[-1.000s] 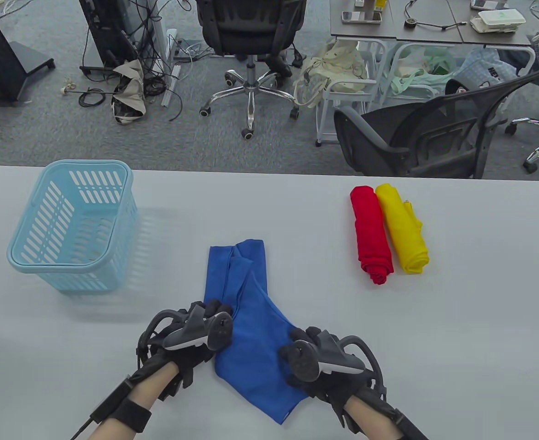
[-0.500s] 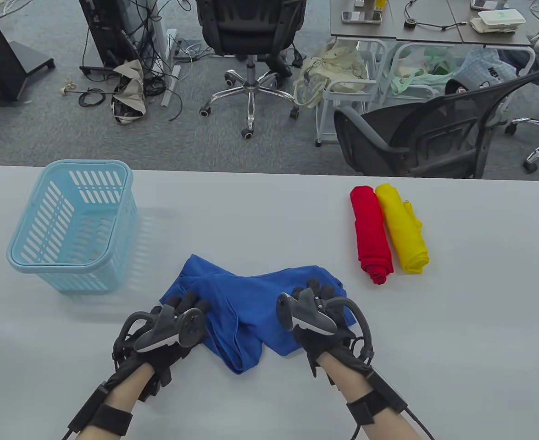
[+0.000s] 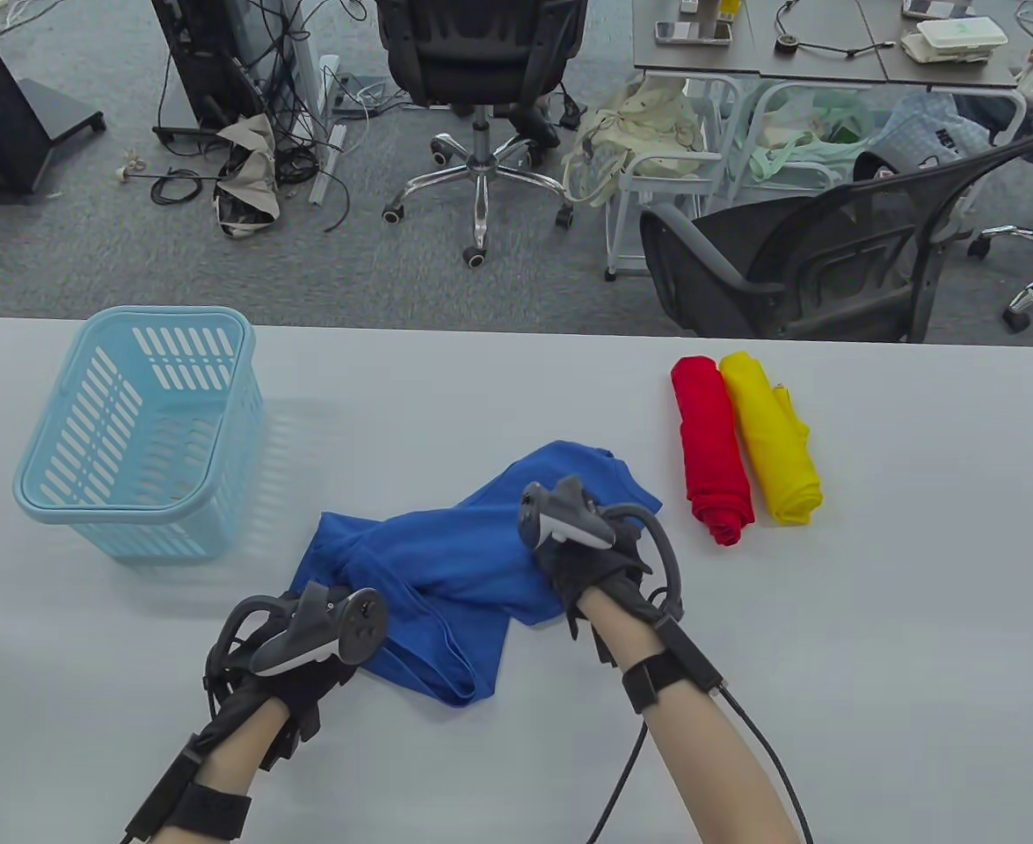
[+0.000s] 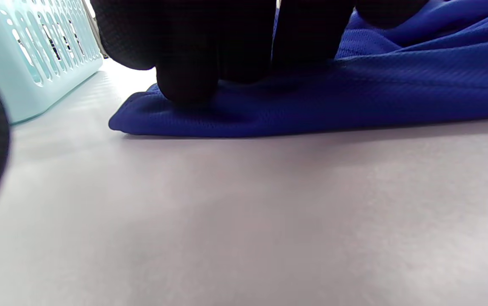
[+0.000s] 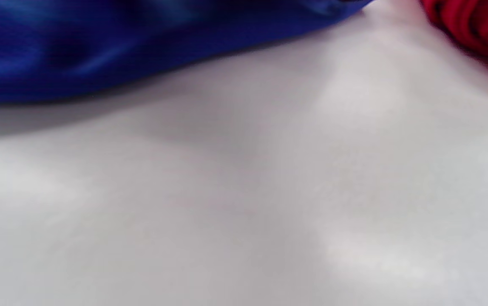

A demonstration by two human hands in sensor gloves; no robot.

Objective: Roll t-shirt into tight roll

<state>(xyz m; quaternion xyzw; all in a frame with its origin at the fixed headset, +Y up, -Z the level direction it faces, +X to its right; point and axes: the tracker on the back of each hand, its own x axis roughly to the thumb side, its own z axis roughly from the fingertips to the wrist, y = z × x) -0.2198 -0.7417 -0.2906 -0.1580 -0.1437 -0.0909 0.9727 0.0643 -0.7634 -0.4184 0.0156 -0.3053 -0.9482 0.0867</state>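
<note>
A blue t-shirt [image 3: 446, 563] lies crumpled across the middle of the grey table [image 3: 876, 633], stretched from lower left to upper right. My left hand [image 3: 327, 607] is on its left near corner. In the left wrist view my gloved fingers [image 4: 188, 72] press down on the shirt's edge [image 4: 312, 110]. My right hand [image 3: 595, 541] grips the shirt's right part, its fingers hidden under the tracker. In the right wrist view the blue cloth [image 5: 99, 46] hangs blurred a little above the table, with a shadow under it.
A light blue plastic basket [image 3: 142, 431] stands at the left, also seen in the left wrist view [image 4: 35, 55]. A red roll [image 3: 714, 448] and a yellow roll [image 3: 771, 440] lie side by side at the right. Office chairs stand beyond the far edge.
The shirt has swung from lying lengthways to lying crosswise. My right hand has moved up and away with its end. My left hand has slid back and left on the other end.
</note>
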